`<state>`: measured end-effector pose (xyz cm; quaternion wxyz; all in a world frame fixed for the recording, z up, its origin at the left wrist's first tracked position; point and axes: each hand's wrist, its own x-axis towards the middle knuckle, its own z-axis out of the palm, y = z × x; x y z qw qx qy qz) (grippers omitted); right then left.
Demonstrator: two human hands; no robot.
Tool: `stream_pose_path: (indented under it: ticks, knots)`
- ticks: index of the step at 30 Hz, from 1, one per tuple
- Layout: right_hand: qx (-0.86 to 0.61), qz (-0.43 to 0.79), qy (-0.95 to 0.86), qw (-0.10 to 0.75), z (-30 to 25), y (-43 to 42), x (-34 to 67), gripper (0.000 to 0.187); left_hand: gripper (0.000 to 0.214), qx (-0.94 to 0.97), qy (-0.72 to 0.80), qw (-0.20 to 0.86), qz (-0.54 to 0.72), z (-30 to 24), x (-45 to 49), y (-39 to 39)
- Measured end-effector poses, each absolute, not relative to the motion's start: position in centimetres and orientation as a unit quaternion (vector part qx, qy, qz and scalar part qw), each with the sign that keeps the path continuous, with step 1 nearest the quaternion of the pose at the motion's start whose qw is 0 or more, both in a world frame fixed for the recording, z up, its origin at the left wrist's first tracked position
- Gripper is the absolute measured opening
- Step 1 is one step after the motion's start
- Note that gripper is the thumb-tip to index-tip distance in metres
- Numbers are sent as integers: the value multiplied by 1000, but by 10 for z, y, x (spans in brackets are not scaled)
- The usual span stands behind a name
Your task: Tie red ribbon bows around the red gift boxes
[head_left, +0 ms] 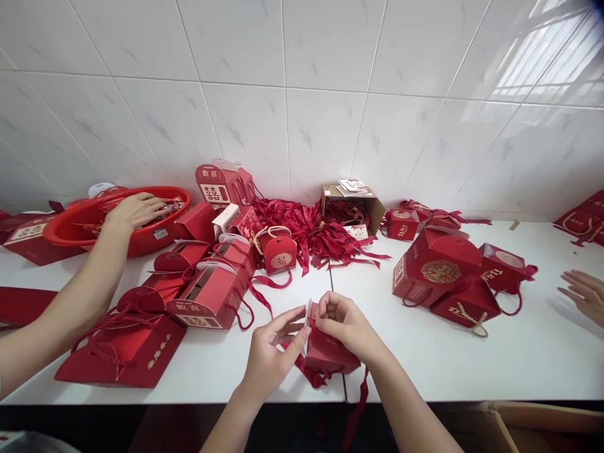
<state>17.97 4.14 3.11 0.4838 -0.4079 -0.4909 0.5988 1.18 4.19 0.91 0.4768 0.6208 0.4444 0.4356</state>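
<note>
Close to the table's front edge stands a small red gift box (333, 352), a dark red ribbon (357, 406) trailing from it over the edge. My left hand (274, 349) holds the box's left side, thumb and fingers on its pale upright flap. From the right, my right hand (346, 324) has its fingers curled and pinched at the top of the same box. What lies just under those fingertips is hidden. Beyond my hands lie a heap of loose red ribbons (314, 236) and a little box with a cord handle (280, 253).
At left, another person's hand (136, 211) reaches into a red basin (182, 200). Several red boxes (207, 296) crowd the table (292, 302) there. An open cardboard box (376, 214) stands by the wall. Finished-looking boxes (436, 261) and another person's hand (585, 294) are at right.
</note>
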Motion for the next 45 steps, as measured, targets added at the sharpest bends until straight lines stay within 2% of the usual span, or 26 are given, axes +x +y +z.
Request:
stream_pose_path:
  ticks: [9, 12, 19, 30, 36, 45]
  knots:
    - [-391, 617, -469, 497, 30, 44, 177, 25, 39, 619, 441, 486, 431, 7, 10, 41]
    - [-410, 600, -474, 498, 28, 45, 175, 24, 32, 604, 451, 490, 437, 12, 14, 46]
    - [-445, 569, -495, 483, 24, 48, 175, 16, 33, 601, 435, 545, 390, 20, 21, 61]
    - [-450, 565, -491, 487, 24, 48, 172, 18, 29, 654, 430, 501, 369, 20, 20, 62]
    - [-444, 565, -488, 495, 23, 49, 172, 20, 31, 660, 417, 511, 361, 19, 21, 62]
    - [-433, 569, -489, 499, 23, 47, 171, 21, 27, 699, 428, 455, 347, 15, 22, 61]
